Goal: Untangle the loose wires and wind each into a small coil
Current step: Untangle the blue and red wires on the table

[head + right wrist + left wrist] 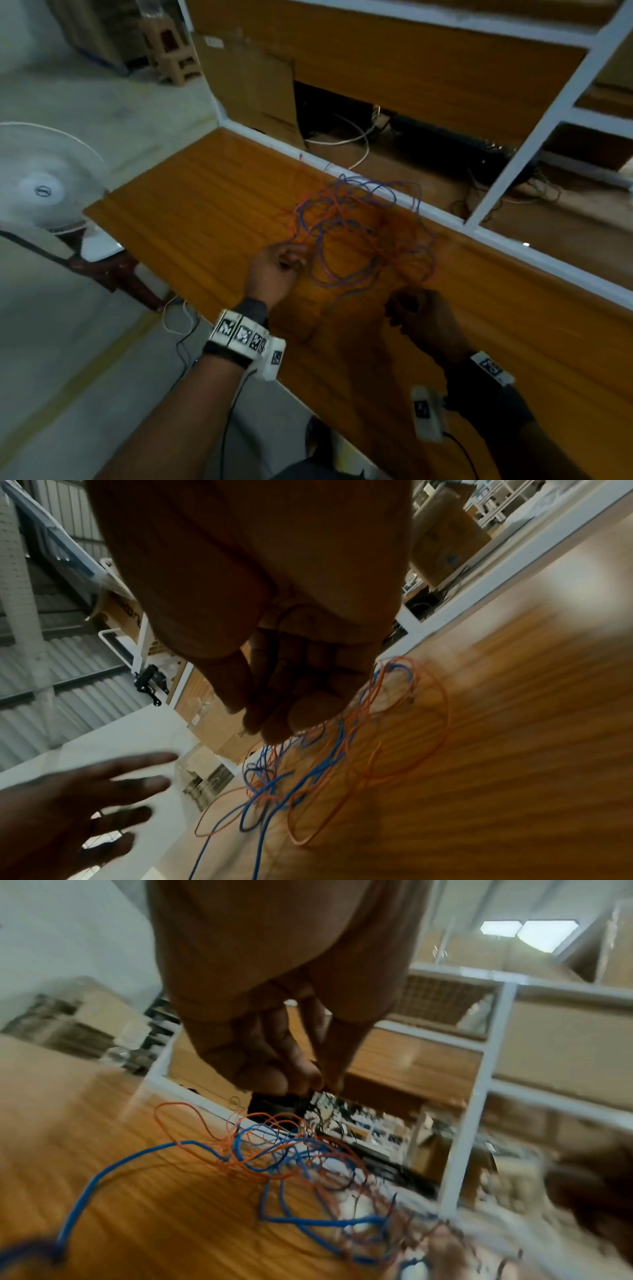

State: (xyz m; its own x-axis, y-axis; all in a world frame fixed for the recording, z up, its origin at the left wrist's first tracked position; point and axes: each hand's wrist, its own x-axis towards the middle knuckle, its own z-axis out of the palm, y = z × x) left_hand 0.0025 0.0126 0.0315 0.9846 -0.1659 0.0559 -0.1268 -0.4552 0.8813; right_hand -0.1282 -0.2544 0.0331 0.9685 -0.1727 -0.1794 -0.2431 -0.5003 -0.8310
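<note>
A loose tangle of blue and orange wires (356,233) lies on the wooden table (205,205), its far side close to the white rail. My left hand (291,260) hovers at the tangle's left edge. Its fingers (130,785) are spread and relaxed in the right wrist view and hold nothing. In the left wrist view the left hand (315,1083) hangs above the wires (291,1158). My right hand (404,305) is at the near edge of the tangle (308,772). Its fingers (274,723) are curled against the thumb, and a thin wire strand runs through the palm.
A white frame rail (445,216) borders the table's far side, with white cables (356,140) and dark gear behind it. A cardboard sheet (253,85) leans at the back. A white fan (44,185) stands off the table's left end.
</note>
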